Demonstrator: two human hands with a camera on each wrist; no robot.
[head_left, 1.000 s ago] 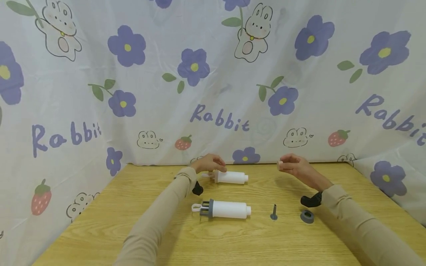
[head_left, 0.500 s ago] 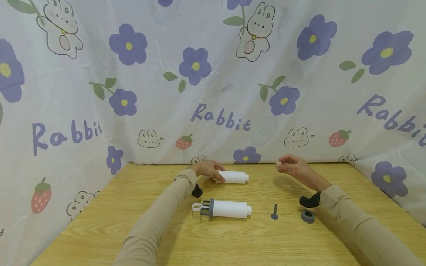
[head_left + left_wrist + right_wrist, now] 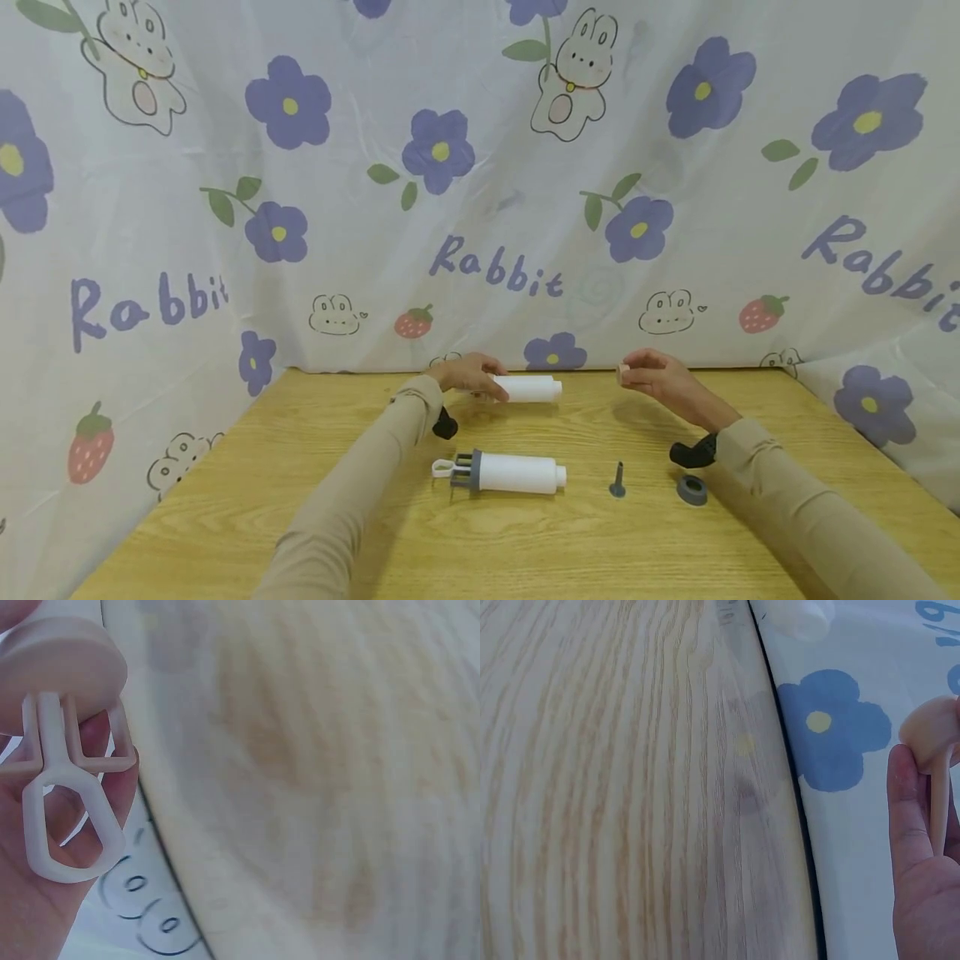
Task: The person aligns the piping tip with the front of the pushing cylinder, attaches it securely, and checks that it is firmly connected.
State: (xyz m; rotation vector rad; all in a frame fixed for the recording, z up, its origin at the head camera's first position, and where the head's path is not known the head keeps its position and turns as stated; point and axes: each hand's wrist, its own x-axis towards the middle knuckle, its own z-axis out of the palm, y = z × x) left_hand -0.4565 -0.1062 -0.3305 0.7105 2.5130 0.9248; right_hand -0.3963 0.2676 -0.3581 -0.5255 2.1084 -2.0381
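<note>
My left hand (image 3: pixel 467 372) grips a white-barrelled syringe (image 3: pixel 531 388) at its collar end, near the table's back edge. In the left wrist view its pale pink collar (image 3: pixel 64 671), side brackets and white loop handle (image 3: pixel 34 836) lie against the palm. To the right, my right hand (image 3: pixel 667 383) pinches a small pale pink nozzle (image 3: pixel 623 375) in the air. Its round head and thin stem show in the right wrist view, partly cut off by the frame and covered by fingers. The syringe's narrow tip points towards the nozzle, with a gap between them.
A second white syringe (image 3: pixel 517 472) with a grey collar and white loop handle lies nearer on the wooden table (image 3: pixel 555 550). Right of it stand a grey nozzle (image 3: pixel 617 482) and a grey ring (image 3: pixel 692 490). A rabbit-print cloth (image 3: pixel 480 208) hangs behind.
My left hand has closed round the far syringe and raised it slightly from the table. My right hand, still pinching the pink nozzle, has shifted a little to the left.
</note>
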